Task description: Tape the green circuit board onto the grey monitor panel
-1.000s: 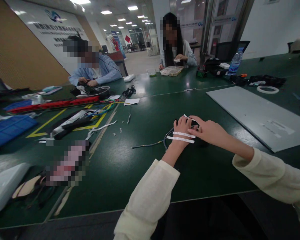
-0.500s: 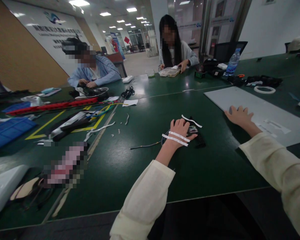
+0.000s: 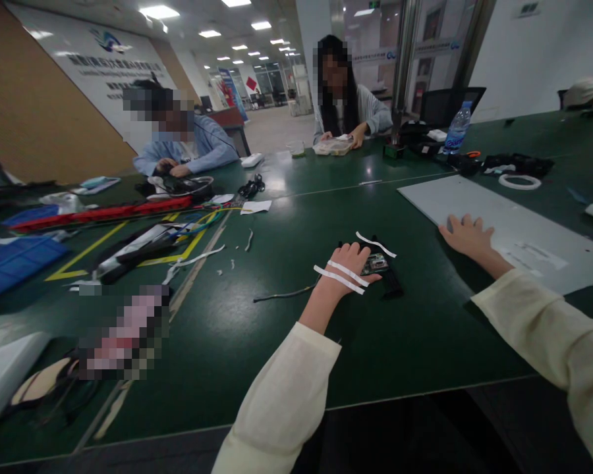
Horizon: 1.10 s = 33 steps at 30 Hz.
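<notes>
My left hand point(image 3: 348, 264) lies closed over a small black device with a green circuit board point(image 3: 377, 264) on the green table point(image 3: 257, 329). Two white tape strips point(image 3: 340, 275) are stuck across the back of that hand, and a third strip point(image 3: 375, 243) lies on the device. A thin dark cable point(image 3: 284, 294) trails left from under the hand. My right hand point(image 3: 467, 235) rests flat, fingers spread, on the near edge of a grey panel point(image 3: 504, 224), holding nothing.
Two people sit across the table, one at a lunch box point(image 3: 332, 146). Cables, a red strip point(image 3: 103, 212), blue trays point(image 3: 10, 260) and tape scraps crowd the left. A water bottle point(image 3: 457, 130), a tape roll point(image 3: 518, 181) and black gear stand at the back right.
My right hand left the device beside my left hand and swung right onto the grey panel. My left hand stayed on the device.
</notes>
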Motion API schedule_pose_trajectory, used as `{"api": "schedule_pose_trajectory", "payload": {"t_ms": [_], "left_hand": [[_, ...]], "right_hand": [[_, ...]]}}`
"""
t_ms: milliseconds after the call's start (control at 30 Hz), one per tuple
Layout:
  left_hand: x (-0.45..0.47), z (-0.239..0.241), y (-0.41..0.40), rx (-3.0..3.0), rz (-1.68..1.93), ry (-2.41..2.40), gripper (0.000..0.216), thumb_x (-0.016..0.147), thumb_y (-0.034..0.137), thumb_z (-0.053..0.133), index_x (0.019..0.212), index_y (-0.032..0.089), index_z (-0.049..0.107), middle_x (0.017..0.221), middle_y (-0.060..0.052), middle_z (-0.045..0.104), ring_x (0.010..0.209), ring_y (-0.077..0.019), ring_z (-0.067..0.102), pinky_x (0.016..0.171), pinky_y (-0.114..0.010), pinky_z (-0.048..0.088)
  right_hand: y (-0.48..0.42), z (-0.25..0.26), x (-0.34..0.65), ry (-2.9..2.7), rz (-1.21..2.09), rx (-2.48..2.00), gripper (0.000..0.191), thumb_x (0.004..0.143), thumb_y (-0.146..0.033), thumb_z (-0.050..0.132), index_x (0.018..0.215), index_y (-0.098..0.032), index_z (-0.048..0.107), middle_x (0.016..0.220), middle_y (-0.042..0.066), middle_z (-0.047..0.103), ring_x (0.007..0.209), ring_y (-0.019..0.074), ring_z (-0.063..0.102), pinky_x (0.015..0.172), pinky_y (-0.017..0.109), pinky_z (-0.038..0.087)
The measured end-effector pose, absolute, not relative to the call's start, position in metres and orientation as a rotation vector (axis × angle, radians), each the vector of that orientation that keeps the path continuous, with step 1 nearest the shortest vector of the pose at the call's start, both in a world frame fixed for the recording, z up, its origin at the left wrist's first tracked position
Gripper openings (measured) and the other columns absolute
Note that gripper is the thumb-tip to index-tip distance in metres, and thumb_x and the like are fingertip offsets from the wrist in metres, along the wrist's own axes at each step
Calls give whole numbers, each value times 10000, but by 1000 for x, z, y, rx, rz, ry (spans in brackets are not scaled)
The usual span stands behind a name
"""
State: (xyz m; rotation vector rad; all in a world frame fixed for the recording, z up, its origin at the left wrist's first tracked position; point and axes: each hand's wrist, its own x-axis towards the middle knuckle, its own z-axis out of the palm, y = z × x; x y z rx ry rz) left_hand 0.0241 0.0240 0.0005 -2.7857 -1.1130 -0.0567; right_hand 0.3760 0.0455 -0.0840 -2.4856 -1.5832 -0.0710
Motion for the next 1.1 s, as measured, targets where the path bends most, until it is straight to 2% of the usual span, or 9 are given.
{"api": "schedule_pose_trajectory", "payload": {"t_ms": [233, 500, 900, 1100], "left_hand": [[23, 12, 18, -2771, -83, -1139, 554, 809, 593, 513, 1148, 156, 492, 1088, -112, 556, 952, -254, 525, 785, -357, 422], [6, 40, 21, -2626, -283, -1121, 556, 795, 566, 556, 1140, 135, 490, 1072, -117, 553, 966, -263, 501, 805, -362, 389], [-7, 58, 25, -2490, -388, -1149, 569, 762, 592, 577, 1116, 149, 527, 1032, -122, 576, 961, -296, 505, 814, -404, 356], [-7, 63, 20, -2481, -426, -1172, 553, 768, 612, 556, 1092, 164, 541, 1027, -123, 577, 966, -298, 508, 832, -413, 347]], "right_hand": [[34, -76, 348, -1765, -165, -2403, 700, 880, -638, 147, 1335, -187, 429, 1373, 217, 380, 1212, 446, 363, 884, 678, 280], [6, -61, 309, -2101, -263, -2139, 642, 912, -566, 141, 1367, -200, 407, 1392, 178, 388, 1205, 404, 381, 899, 599, 352], [-40, -32, 260, -2548, 71, -1587, 620, 929, -561, 210, 1449, -240, 308, 1517, 79, 236, 1369, 362, 202, 1063, 557, 249], [-58, -18, 247, -2699, 226, -1267, 581, 931, -511, 324, 1435, -223, 346, 1519, 77, 233, 1386, 347, 156, 1086, 577, 191]]}}
